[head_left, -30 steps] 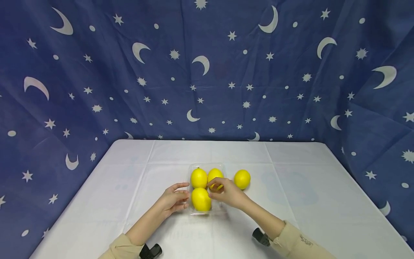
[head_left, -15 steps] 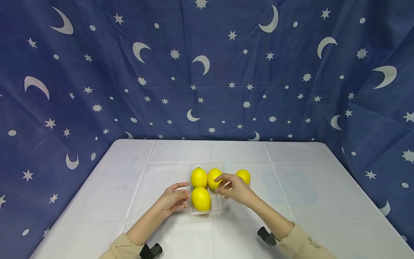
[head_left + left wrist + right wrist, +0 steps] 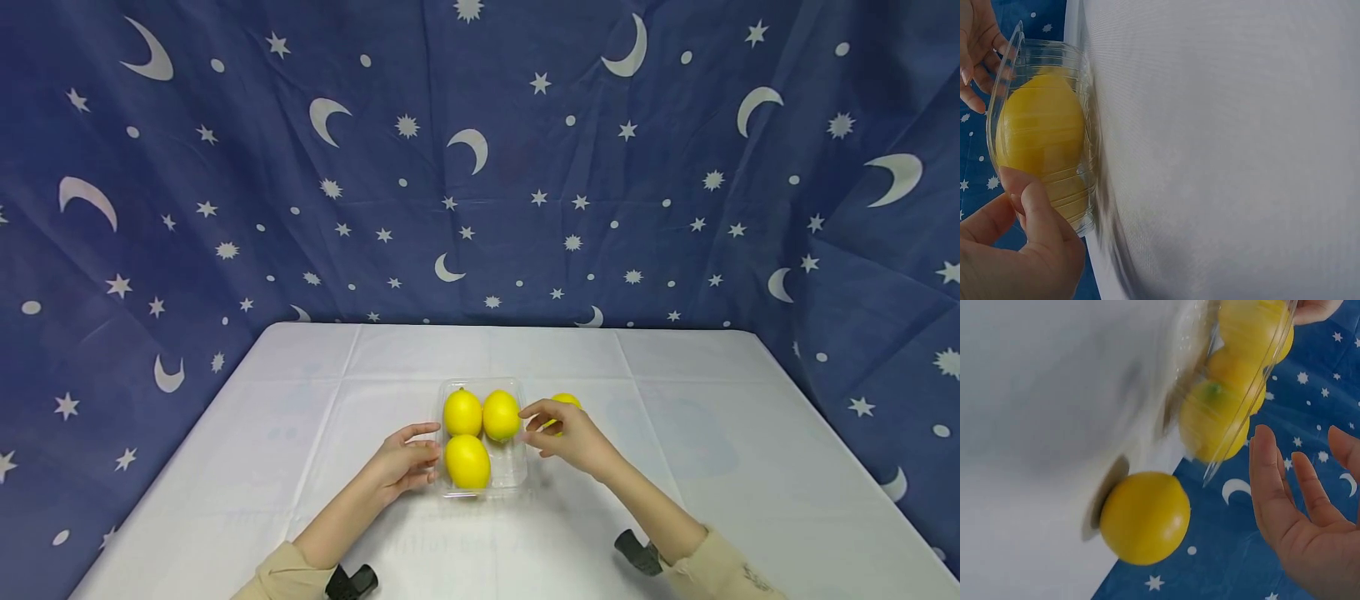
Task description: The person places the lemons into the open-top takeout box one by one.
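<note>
A clear plastic container stands on the table with three lemons in it: one at the back left, one at the back right and one at the front left. My left hand is at its left side; in the left wrist view the thumb and finger pinch the container's rim. My right hand is just right of the container, fingers loosely bent, holding nothing. Partly hidden behind it in the head view is a loose lemon, which shows whole in the right wrist view.
A white cloth with fold lines covers the table. Behind and beside it hangs a blue curtain with moons and stars. Black wrist devices are on both forearms.
My right hand has drawn back to the right from above the container, over to the loose lemon, uncovering the back right lemon. My left hand and the container have stayed in place.
</note>
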The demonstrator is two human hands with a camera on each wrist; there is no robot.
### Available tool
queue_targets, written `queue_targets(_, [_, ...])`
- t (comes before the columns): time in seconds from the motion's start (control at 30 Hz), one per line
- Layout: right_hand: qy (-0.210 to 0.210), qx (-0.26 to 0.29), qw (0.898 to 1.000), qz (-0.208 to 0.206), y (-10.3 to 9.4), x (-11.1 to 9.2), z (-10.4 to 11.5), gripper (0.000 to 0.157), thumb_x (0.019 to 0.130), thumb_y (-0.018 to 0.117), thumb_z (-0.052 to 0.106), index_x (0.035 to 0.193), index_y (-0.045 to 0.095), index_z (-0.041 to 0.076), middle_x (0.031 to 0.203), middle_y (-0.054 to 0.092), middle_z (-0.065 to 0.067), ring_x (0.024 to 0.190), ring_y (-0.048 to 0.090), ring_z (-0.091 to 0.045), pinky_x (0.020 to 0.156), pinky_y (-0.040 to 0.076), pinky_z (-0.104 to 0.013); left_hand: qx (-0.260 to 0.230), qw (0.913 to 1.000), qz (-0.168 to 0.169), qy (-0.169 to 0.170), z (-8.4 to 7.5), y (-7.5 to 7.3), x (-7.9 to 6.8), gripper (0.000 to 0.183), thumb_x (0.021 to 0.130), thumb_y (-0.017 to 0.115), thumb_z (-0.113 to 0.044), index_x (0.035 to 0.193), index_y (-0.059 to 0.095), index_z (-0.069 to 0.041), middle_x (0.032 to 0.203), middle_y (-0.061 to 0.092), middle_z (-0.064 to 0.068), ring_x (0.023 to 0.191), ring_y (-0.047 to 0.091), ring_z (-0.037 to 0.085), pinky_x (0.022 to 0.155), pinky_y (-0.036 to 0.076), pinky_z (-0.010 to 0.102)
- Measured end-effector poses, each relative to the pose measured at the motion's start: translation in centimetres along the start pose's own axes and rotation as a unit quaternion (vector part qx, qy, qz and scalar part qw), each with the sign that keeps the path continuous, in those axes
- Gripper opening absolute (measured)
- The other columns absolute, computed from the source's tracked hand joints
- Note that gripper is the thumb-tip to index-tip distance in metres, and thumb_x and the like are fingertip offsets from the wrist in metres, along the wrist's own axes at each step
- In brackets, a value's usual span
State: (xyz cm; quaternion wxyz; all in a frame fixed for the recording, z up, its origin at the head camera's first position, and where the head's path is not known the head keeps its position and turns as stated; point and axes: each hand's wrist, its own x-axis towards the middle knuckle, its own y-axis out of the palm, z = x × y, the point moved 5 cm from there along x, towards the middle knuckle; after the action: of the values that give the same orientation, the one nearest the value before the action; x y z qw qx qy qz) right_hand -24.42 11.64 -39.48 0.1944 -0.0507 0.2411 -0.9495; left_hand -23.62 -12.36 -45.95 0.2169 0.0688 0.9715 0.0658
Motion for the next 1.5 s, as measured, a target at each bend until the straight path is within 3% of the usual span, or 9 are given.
queue_targets(0.37, [0.013, 0.014, 1.000, -0.009, -1.9, -0.8, -0.9, 0.032, 0.087, 0.065, 0.010, 0.115, 0.059, -0.004, 0.098, 0.061, -0.016, 0.081, 0.063, -0.026, 0.068, 0.060, -0.036, 0.001, 1.0000, -0.002, -0.001, 0.0, 0.0, -0.2, 0.048, 0.088, 0.059, 0.000, 0.133, 0.042, -0.002, 0.082, 0.056, -0.002, 0.070, 0.056, 0.008, 0.058, 0.053, 0.018])
queue_targets(0.73, [0.040, 0.013, 0.998, -0.038, -4.6, -0.8, -2.3, 0.034, 0.088, 0.064, 0.009, 0.118, 0.056, -0.007, 0.104, 0.061, -0.022, 0.086, 0.063, -0.032, 0.070, 0.060, -0.035, 0.000, 1.0000, 0.002, 0.000, -0.4, 0.0, -0.3, 0.049, 0.088, 0.060, 0.000, 0.134, 0.041, -0.001, 0.083, 0.056, -0.002, 0.071, 0.055, 0.010, 0.058, 0.053, 0.018])
queue_targets(0.93, [0.056, 0.031, 0.997, -0.037, -5.3, -0.4, -3.4, 0.037, 0.090, 0.063, 0.012, 0.121, 0.054, -0.008, 0.107, 0.060, -0.024, 0.088, 0.063, -0.030, 0.072, 0.060, -0.036, -0.002, 1.0000, 0.007, 0.001, -0.3, 0.0, -0.3, 0.050, 0.088, 0.060, -0.001, 0.134, 0.041, -0.001, 0.083, 0.057, -0.002, 0.070, 0.056, 0.009, 0.058, 0.053, 0.017])
queue_targets(1.17, [0.083, 0.021, 0.995, -0.057, -6.3, 0.4, -4.8, 0.038, 0.091, 0.061, 0.011, 0.122, 0.052, -0.009, 0.109, 0.059, -0.024, 0.090, 0.062, -0.032, 0.073, 0.060, -0.040, -0.004, 1.0000, 0.005, -0.001, 0.0, 0.0, -0.1, 0.049, 0.088, 0.060, 0.000, 0.134, 0.041, -0.001, 0.082, 0.056, -0.002, 0.069, 0.056, 0.009, 0.058, 0.052, 0.017])
queue_targets(1.5, [0.108, -0.002, 0.993, -0.052, -6.8, 1.8, -6.1, 0.043, 0.091, 0.061, 0.014, 0.124, 0.048, -0.011, 0.105, 0.057, -0.025, 0.090, 0.062, -0.036, 0.073, 0.060, -0.040, 0.006, 1.0000, 0.002, -0.004, -0.2, 0.0, -0.1, 0.048, 0.088, 0.059, 0.000, 0.134, 0.042, -0.002, 0.082, 0.056, -0.002, 0.071, 0.055, 0.010, 0.057, 0.053, 0.017])
